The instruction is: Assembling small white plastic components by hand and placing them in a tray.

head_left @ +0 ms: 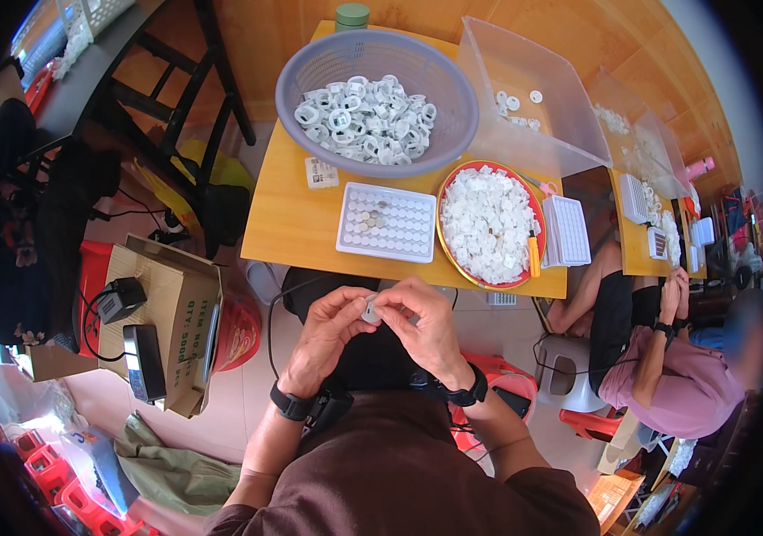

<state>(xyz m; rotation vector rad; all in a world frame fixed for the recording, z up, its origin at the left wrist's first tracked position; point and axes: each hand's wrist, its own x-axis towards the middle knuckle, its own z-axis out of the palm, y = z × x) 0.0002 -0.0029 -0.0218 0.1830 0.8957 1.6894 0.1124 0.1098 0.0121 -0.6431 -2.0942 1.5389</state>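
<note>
L hand point(321, 335): grip nearly closed, thumb + index pinching small white part point(370, 312). R hand point(426, 330): grip likewise, thumb + index on R side of same pc. Fingertips of both hands almost meet, w/ just the part btwn; its fine detail too small to tell. Part is held up above the lap point(368, 368), just off the front edge of the surface point(288, 210).

Room: hands are in the space btwn torso & front edge. White tray point(386, 256) w/ round pcs lies just beyond that edge, approx mid-surface. Red-rimmed plate point(442, 239), heaped w/ white pcs, is v. close on tray's R, near side right by the edge; orange tool point(534, 256) on its R rim. Stacked trays point(567, 232) just R of plate, nr R edge. Widest gap up front = btwn tray & L edge. Far side: grey basin point(381, 46) w/ white ring-shaped pcs, clear bin point(569, 147) to its R.
</note>
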